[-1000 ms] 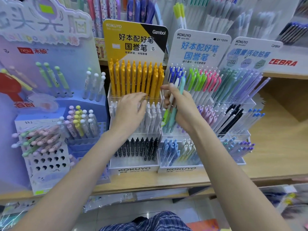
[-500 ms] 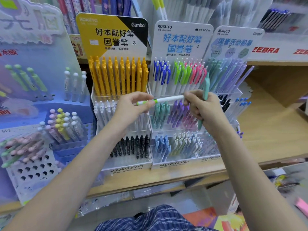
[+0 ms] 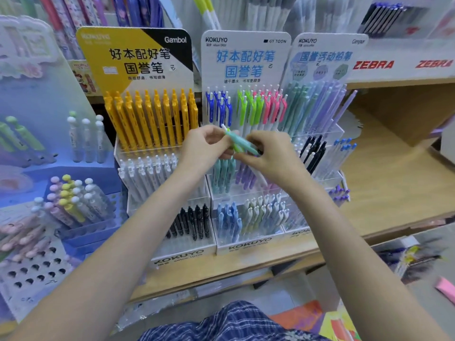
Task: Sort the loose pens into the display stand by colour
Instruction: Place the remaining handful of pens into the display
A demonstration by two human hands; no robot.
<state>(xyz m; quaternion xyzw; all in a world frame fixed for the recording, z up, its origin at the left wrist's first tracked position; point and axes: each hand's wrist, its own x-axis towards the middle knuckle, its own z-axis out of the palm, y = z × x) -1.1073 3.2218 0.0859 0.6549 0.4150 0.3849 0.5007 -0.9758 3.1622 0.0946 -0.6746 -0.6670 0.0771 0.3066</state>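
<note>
Head view: I see bare wooden shelf (image 3: 384, 193) stretching wide to the right of my fingers, while the tiered display stand (image 3: 246, 242) crowds close behind and below them. My left hand (image 3: 204, 148) and right hand (image 3: 273, 158) meet in front of its upper rows, fingers curled, both pinching a small bunch of loose pens (image 3: 240, 142). Their long axis runs diagonally, white tip toward upper left, other end down-right into my right palm.
</note>
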